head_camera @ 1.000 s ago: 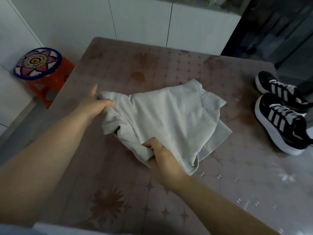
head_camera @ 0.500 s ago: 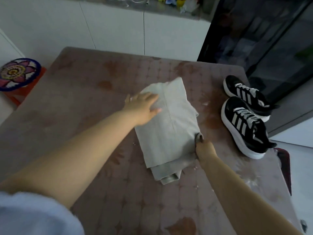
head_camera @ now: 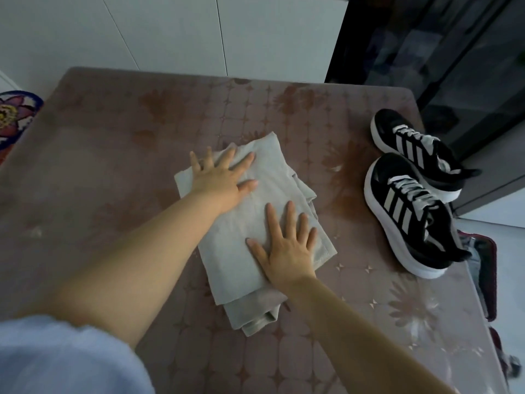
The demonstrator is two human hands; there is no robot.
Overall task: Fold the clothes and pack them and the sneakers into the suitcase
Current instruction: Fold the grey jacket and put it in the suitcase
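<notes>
A pale grey garment [head_camera: 235, 260] lies folded into a narrow stack in the middle of the table [head_camera: 113, 172]. My left hand [head_camera: 221, 180] presses flat on its far end, fingers spread. My right hand [head_camera: 287, 245] presses flat on its near right part, fingers straight. A pair of black sneakers [head_camera: 412, 194] with white stripes and soles stands on the table's right side, apart from the garment. Past the table's right edge, a dark red suitcase [head_camera: 483, 274] shows on the floor, mostly hidden.
The table carries a pinkish patterned cover. A stool with a flower-painted top [head_camera: 14, 115] stands off the left edge. White cabinet doors [head_camera: 170, 32] run behind the table, and a dark glass door [head_camera: 454, 66] stands at the back right.
The garment went from a loose spread held in both hands to a folded stack. My right hand let go of its right edge, and both hands now press flat on top.
</notes>
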